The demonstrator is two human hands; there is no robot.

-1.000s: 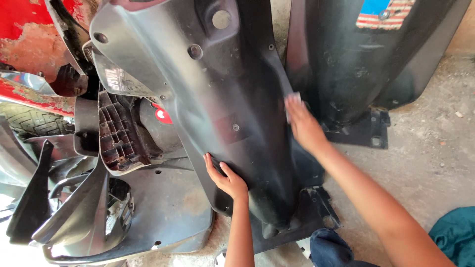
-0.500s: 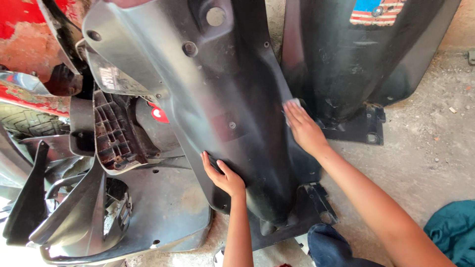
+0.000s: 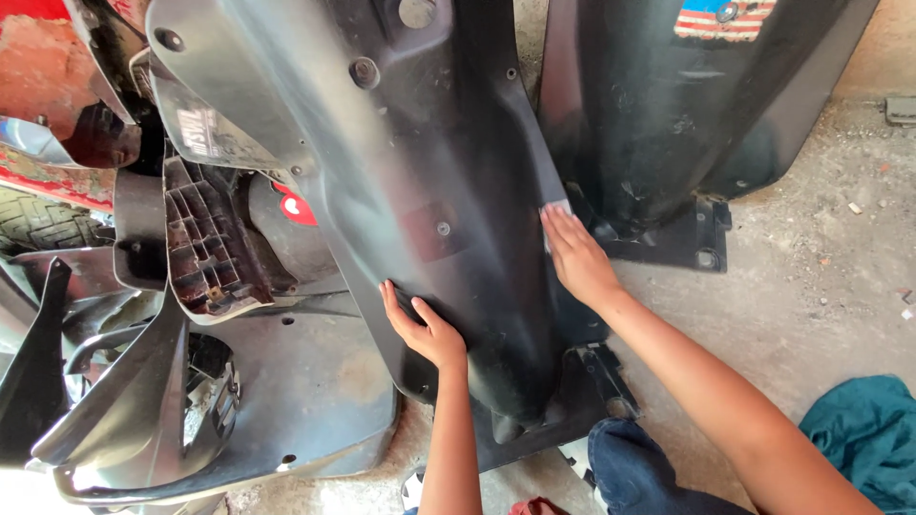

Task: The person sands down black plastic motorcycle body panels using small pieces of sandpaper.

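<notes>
Scooter repair yard or workshop, work done at ground level. Landmark: big black scooter body panel (image 3: pixel 429 191) stood upright on a bare, gritty concrete floor (image 3: pixel 811 286). Right of it, a second black fairing (image 3: pixel 668 114). Left of it, more stripped grey plastic covers (image 3: pixel 191 410), a ribbed inner part (image 3: pixel 205 243), a worn tyre (image 3: pixel 38 224), chipped red bodywork (image 3: pixel 48 67)
</notes>
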